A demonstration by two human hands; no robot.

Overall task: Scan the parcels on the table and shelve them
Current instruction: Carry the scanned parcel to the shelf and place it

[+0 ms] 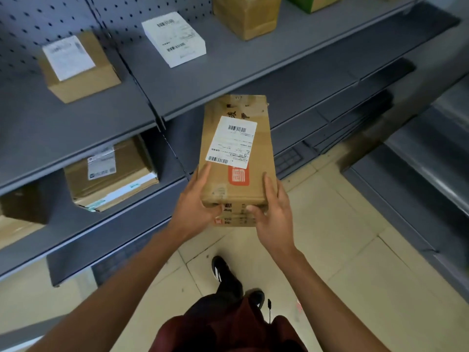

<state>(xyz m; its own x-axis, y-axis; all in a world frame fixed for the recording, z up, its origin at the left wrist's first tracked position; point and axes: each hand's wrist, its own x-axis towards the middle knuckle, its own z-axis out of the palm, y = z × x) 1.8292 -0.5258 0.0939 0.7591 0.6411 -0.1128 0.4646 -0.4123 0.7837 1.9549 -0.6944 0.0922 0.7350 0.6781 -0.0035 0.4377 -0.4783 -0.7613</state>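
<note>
Big grey shelves (pixel 76 128) up ahead, with a few parcels sitting on them: one small brown box (pixel 78 69), one white packet (pixel 175 38). Tan floor tiles (pixel 342 224) below. Long brown parcel (pixel 237 158) held up in the air, in front of the shelves, white label on top. Left hand (pixel 195 204) and right hand (pixel 274 217) both curled round its near end, one on each side.

Grey metal shelving (pixel 253 72) fills the upper frame. On its upper board sit a brown box (pixel 78 69) at left, a white parcel (pixel 175 38) centre, another brown box (pixel 247 16) at top. A taped carton (pixel 111 174) lies on the lower-left board.
</note>
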